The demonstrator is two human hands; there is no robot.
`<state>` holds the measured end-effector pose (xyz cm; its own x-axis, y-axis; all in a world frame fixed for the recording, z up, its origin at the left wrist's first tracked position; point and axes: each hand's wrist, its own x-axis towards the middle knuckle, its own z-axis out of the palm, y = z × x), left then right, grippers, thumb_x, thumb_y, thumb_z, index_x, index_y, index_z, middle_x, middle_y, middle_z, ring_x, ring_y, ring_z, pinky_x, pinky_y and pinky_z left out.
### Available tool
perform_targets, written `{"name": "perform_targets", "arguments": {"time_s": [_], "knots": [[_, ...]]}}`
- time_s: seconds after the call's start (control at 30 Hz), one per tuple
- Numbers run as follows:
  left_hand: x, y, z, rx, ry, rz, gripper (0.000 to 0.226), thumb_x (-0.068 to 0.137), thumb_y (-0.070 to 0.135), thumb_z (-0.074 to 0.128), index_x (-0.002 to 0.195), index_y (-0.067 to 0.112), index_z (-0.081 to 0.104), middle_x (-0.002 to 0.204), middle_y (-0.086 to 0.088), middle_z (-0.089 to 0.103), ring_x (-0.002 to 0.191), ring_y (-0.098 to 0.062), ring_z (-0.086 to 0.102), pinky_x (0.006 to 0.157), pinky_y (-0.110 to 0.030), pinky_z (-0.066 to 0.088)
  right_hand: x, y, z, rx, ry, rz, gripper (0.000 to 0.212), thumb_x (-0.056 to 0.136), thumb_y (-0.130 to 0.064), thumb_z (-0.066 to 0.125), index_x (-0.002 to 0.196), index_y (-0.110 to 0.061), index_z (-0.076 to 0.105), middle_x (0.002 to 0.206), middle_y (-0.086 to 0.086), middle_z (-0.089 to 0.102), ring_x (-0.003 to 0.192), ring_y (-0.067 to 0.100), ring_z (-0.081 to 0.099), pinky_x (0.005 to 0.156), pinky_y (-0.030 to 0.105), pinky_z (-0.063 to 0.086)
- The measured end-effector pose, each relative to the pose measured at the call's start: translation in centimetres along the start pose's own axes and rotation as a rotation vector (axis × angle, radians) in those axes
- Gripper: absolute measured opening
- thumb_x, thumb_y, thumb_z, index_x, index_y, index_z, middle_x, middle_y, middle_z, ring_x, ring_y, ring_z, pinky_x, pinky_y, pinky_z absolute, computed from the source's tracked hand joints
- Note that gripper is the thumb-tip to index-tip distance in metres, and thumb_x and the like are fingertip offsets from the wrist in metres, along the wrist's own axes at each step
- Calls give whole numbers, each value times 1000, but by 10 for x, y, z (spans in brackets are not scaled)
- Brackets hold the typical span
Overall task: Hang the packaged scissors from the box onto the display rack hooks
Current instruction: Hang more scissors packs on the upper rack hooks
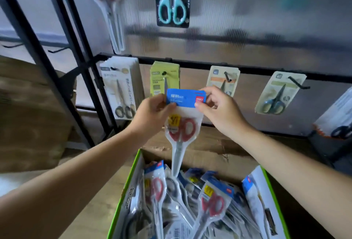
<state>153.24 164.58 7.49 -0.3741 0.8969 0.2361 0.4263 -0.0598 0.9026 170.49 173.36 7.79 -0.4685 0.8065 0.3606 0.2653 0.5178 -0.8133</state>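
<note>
Both hands hold one scissors pack (pixel 182 124) up by its blue top — left hand (pixel 152 112) and right hand (pixel 219 109) pinch it, above the box (pixel 123 191).

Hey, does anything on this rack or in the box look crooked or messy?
The pale green pack on the right hangs tilted on its hook; packs in the box lie jumbled. The held pack looks fine.

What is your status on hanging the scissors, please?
Both busy: left hand and right hand pinch blue header of red-handled scissors pack, held above box. Not yet on a hook. A green pack hangs directly behind.
</note>
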Motion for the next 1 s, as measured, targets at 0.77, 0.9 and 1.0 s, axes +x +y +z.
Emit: {"name": "perform_targets", "arguments": {"time_s": [0.77,0.9,1.0], "knots": [[60,102,-149,-155,308,260,10,93,19,63,84,23,62,76,3,71,67,-10,69,55,-22,54,118,-163,59,70,245,-409,8,97,-16,56,97,-16,64,80,-14,62,76,-11,56,65,4,39],[69,118,-169,-155,377,292,13,93,19,63,105,16,59,94,-1,69,77,-9,71,59,-22,56,136,-193,67,53,329,-498,8,95,-13,59,100,-17,65,81,-19,59,79,-15,56,66,2,40],[80,134,-184,-28,475,332,20,91,20,64,108,24,53,93,6,64,76,-11,68,60,-29,59,151,-211,71,32,409,-571,15,93,-10,62,109,-12,64,77,-22,56,77,-16,57,65,3,43]]}}
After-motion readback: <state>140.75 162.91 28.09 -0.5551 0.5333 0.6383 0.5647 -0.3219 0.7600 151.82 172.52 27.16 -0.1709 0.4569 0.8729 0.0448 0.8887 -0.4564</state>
